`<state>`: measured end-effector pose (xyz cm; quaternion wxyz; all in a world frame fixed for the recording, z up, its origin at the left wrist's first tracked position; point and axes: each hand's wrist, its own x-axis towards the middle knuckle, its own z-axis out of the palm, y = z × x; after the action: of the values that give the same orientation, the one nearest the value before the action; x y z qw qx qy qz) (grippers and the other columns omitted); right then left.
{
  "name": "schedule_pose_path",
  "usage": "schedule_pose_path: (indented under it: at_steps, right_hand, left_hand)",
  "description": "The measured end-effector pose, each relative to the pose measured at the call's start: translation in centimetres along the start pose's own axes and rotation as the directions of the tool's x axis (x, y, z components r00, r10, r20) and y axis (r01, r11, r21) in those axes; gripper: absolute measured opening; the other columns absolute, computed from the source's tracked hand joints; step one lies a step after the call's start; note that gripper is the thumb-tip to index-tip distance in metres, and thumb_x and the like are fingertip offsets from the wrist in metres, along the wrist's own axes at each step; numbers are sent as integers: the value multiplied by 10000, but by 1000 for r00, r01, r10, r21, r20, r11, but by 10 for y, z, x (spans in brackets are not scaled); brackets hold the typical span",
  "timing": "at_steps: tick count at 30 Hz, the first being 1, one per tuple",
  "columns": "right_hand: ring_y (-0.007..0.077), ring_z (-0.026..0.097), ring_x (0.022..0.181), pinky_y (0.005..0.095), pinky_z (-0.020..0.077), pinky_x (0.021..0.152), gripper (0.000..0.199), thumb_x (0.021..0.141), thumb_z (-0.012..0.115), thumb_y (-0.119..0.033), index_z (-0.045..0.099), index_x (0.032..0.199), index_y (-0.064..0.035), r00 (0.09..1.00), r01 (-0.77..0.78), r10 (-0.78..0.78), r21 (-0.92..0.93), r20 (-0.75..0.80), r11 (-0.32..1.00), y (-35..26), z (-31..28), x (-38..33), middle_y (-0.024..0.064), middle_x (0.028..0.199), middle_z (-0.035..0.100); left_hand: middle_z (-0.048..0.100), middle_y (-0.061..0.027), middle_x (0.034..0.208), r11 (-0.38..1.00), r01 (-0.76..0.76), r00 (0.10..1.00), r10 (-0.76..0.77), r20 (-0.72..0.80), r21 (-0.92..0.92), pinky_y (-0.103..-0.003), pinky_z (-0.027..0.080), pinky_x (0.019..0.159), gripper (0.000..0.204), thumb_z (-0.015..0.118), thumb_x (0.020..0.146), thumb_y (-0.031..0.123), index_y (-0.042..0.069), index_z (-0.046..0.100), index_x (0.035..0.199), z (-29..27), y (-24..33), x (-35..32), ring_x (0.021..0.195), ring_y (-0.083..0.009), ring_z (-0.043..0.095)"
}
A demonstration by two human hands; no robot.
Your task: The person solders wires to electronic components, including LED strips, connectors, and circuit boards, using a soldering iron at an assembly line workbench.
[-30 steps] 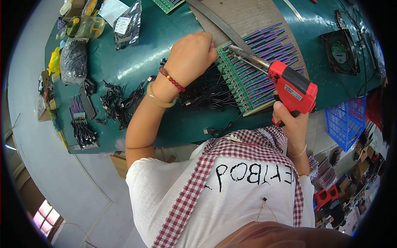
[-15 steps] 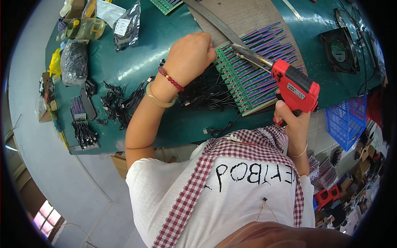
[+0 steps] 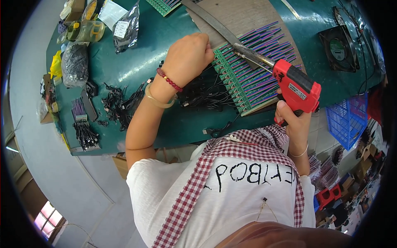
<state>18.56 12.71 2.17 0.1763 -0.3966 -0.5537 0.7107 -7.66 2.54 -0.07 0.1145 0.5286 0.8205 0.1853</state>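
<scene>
A red soldering gun (image 3: 298, 90) is sitting in the right hand (image 3: 291, 120), whose fingers are wrapping tight round the grip just off the near edge of the desk (image 3: 136, 66). Its long metal tip is reaching up and left onto a green circuit board (image 3: 244, 80), which is lying near the middle of the desk on a brown wooden panel (image 3: 248, 16). Purple and pink wires (image 3: 269, 45) are fanning out from the board in neat rows. The left hand (image 3: 188, 56) is resting curled at the board's left end; its fingers are tucked under, so I cannot tell what it is gripping. A tangle of black cables (image 3: 202, 93) is spreading beneath that wrist.

The desk is covered in a smooth, glossy teal mat. Further left, more loose black cables (image 3: 120, 103) and a bundle of wires (image 3: 80, 124) are lying about, with shiny plastic bags (image 3: 126, 27) beyond. A black square fan (image 3: 341, 47) is standing at the far right, and a blue plastic basket (image 3: 349, 120) is hanging off the right edge. Past the desk the room is running grey and bare on the left, while the cluttered right is too bent and small to make out.
</scene>
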Motion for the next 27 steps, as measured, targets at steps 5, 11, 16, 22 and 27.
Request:
schedule_pose_path:
  at_steps: [5,11,16,22,27]
  right_hand:
    - [61,490,498,197,380,459,255,766,641,-24,575,1009,14,1000,6,-6,33,-2,999,-1,1,-2,5,654,552]
    - [68,487,494,202,377,455,264,766,632,-8,572,1021,22,1000,2,0,42,-26,999,-1,-7,-1,9,644,546]
    - [80,455,482,211,358,446,269,782,605,-21,533,1035,37,998,32,-29,49,-62,998,-1,-16,-2,25,623,510]
    - [89,391,458,214,337,432,273,806,575,-51,478,1046,36,987,109,-91,139,-129,984,-5,-36,-5,40,594,446]
    - [96,386,451,220,333,418,295,809,558,-53,467,1068,53,966,237,-190,303,-176,923,-8,-73,-16,59,592,445]
  left_hand:
    - [589,-182,738,1000,0,1000,0,4,-11,-423,447,620,115,545,737,100,-15,554,733,-1,1,-1,677,-365,557]
    - [586,-181,723,999,8,1000,-8,-5,-36,-419,445,610,110,547,725,98,-12,545,722,-2,2,-2,661,-364,556]
    - [572,-186,674,993,79,997,-77,28,-87,-397,438,566,101,561,700,83,-14,533,693,2,2,-4,607,-352,545]
    - [568,-93,631,924,244,966,-204,159,-295,-309,449,544,97,574,716,46,-16,511,676,8,-7,-1,564,-163,541]
    - [588,-54,803,705,435,892,-252,375,-560,-234,462,571,90,572,777,54,-13,527,737,-1,-12,-2,625,-102,526]
